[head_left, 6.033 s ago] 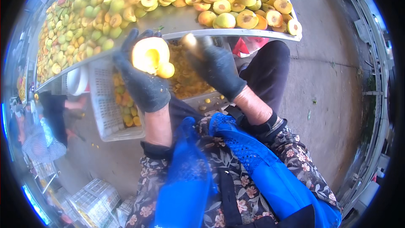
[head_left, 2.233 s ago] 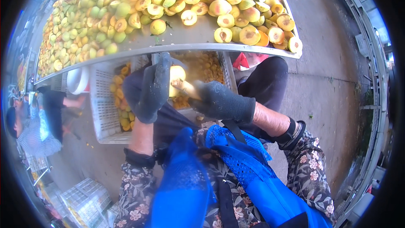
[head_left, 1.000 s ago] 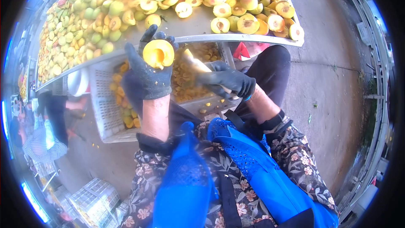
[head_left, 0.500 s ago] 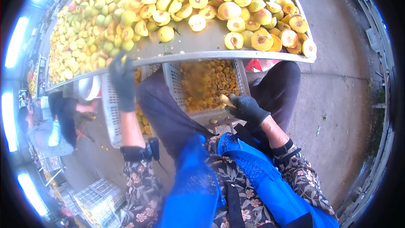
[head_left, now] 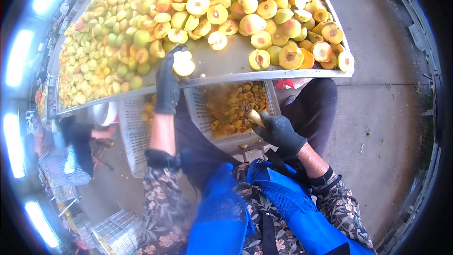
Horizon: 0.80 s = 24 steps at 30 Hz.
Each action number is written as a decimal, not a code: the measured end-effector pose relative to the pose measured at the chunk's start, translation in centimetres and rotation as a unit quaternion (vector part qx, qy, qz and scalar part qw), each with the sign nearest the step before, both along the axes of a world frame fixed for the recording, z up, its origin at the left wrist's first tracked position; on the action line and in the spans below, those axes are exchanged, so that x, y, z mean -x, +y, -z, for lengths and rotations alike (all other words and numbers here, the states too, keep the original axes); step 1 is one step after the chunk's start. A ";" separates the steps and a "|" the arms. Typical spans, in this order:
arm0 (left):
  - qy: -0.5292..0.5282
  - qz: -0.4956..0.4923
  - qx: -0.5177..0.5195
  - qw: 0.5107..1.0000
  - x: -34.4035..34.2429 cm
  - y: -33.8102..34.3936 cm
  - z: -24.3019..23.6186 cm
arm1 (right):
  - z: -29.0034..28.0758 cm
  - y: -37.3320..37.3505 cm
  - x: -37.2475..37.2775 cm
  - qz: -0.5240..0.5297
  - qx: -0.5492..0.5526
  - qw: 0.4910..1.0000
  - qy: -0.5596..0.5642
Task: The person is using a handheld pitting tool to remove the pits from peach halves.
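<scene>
A grey, smooth-topped bench (head_left: pixel 222 63) with a raised pale metal rim (head_left: pixel 273 75) carries a broad heap of halved yellow-green fruit (head_left: pixel 141 38), some blushed red. The heap is dense at the left and along the back; at the right, larger halves (head_left: pixel 290 57) crowd up to the rim, many cut face up. A bare patch opens at the front middle. The grey concrete floor (head_left: pixel 377 108) bears leaf scraps (head_left: pixel 362 148) at the right.

Off to Both Sides

Over on the left there's a co-worker (head_left: pixel 78 137) in a patterned top, a round white tub (head_left: pixel 104 113) close by. Pale slatted crates (head_left: pixel 120 231) sit nearer me on the grey floor (head_left: pixel 377 108). Strip lights (head_left: pixel 18 58) glare beyond. Away right, a green scrap (head_left: pixel 361 148) lies near a long metal frame (head_left: pixel 430 66).
</scene>
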<state>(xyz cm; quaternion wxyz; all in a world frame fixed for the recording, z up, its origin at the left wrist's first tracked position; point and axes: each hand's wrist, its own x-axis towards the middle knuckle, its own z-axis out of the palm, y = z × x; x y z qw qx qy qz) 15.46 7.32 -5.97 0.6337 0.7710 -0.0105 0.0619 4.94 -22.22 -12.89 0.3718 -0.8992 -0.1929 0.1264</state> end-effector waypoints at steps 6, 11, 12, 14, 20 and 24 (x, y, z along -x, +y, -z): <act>-0.025 -0.173 0.047 0.984 8.7 -6.2 -6.1 | -8.2 5.2 -1.1 -0.064 -0.135 0.982 -0.117; 0.006 -0.151 0.109 0.982 11.4 -6.6 -6.3 | -10.8 7.1 -0.5 -0.090 -0.182 0.951 -0.231; -0.067 -0.156 -0.046 0.984 11.9 -6.8 -6.1 | -10.2 7.5 -0.4 -0.092 -0.160 0.958 -0.218; -0.139 -0.157 -0.197 0.958 12.4 -6.7 -6.1 | -10.0 7.7 0.1 -0.094 -0.137 0.965 -0.205; -0.296 -0.207 -0.430 0.828 12.8 -4.5 -4.2 | -10.5 7.2 1.4 -0.084 -0.052 0.949 -0.299; -0.360 -0.129 -0.537 0.752 12.2 -3.8 -4.2 | -8.3 6.5 0.6 -0.122 -0.035 0.962 -0.242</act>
